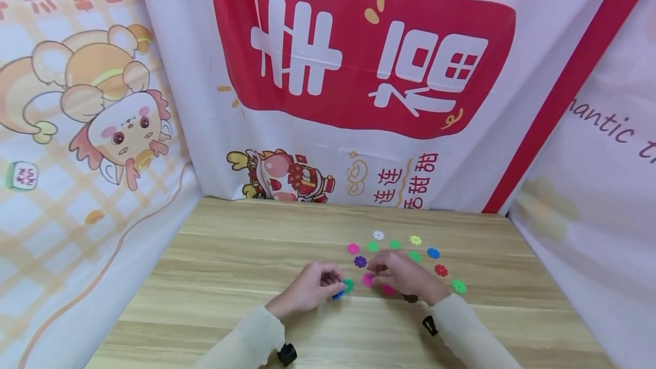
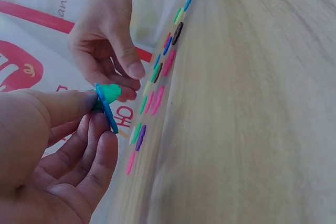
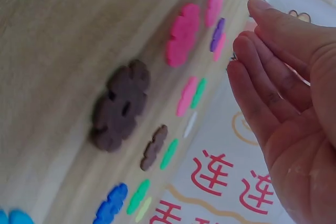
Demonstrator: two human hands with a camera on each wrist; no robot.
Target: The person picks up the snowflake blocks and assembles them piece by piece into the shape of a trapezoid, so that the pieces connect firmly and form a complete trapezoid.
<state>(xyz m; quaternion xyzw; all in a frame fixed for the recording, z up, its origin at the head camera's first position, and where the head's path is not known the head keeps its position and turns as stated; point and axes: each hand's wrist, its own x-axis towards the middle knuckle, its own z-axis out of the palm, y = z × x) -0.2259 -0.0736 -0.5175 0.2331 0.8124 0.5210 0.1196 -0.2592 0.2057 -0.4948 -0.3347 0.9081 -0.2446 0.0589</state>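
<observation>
My left hand (image 1: 315, 286) pinches a blue flower-shaped plastic disc (image 2: 106, 111) and a green flower-shaped disc (image 2: 112, 92) between thumb and fingers, the two crossing each other at an angle. To its right, my right hand (image 1: 402, 274) hovers over the other discs, fingers loosely bent. Nothing lies between its thumb and fingertips in the right wrist view. Nearest to it are a pink disc (image 1: 368, 280), a second pink disc (image 1: 387, 290) and a purple disc (image 1: 360, 261). A large dark brown disc (image 3: 123, 106) lies flat, partly covered by the right wrist in the head view.
Several more discs lie scattered on the wooden table (image 1: 230, 244), among them a white disc (image 1: 378, 235), a yellow disc (image 1: 415, 240), a red disc (image 1: 441, 270) and a green disc (image 1: 459, 286). Printed cloth (image 1: 359, 164) hangs behind the table and along both sides.
</observation>
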